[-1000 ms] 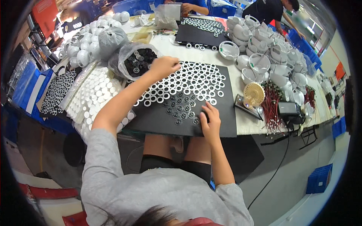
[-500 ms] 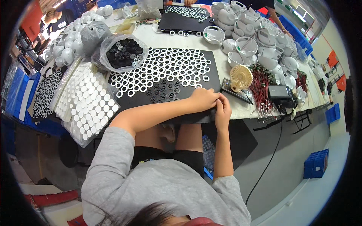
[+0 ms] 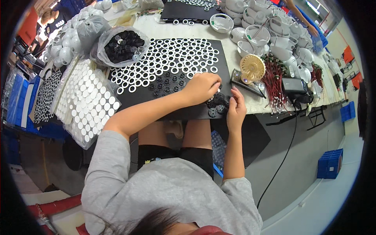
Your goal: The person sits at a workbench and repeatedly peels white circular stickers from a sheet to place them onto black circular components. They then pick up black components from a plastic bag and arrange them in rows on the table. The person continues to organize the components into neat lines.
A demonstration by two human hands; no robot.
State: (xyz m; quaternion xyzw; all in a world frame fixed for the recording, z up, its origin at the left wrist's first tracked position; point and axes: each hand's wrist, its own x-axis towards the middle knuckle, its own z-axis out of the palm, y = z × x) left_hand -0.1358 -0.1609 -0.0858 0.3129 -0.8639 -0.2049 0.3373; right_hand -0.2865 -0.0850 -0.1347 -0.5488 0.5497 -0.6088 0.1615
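Observation:
My left hand (image 3: 201, 88) is closed, its fingers curled over the front right part of a black board (image 3: 184, 111). A tiny pale bit shows at its fingertips, too small to name. My right hand (image 3: 236, 109) rests open at the board's right edge, thumb and fingers apart. Between the hands lies a small heap of black plastic discs (image 3: 216, 105) with cut-outs. More black discs (image 3: 169, 83) lie in loose rows left of my left hand. Many white rings (image 3: 156, 58) with dark centres cover the board's far part.
A plastic bag of black discs (image 3: 124, 46) stands at the far left. Sheets of white round pads (image 3: 92, 102) lie in front of it. To the right are a beige fan (image 3: 252, 68), red wires (image 3: 274, 88) and piled white housings (image 3: 270, 35). Another person's arm (image 3: 299, 17) reaches in.
My hands, together before, have moved apart. The left went left and up; the right turned open. The heap of black discs between them now shows.

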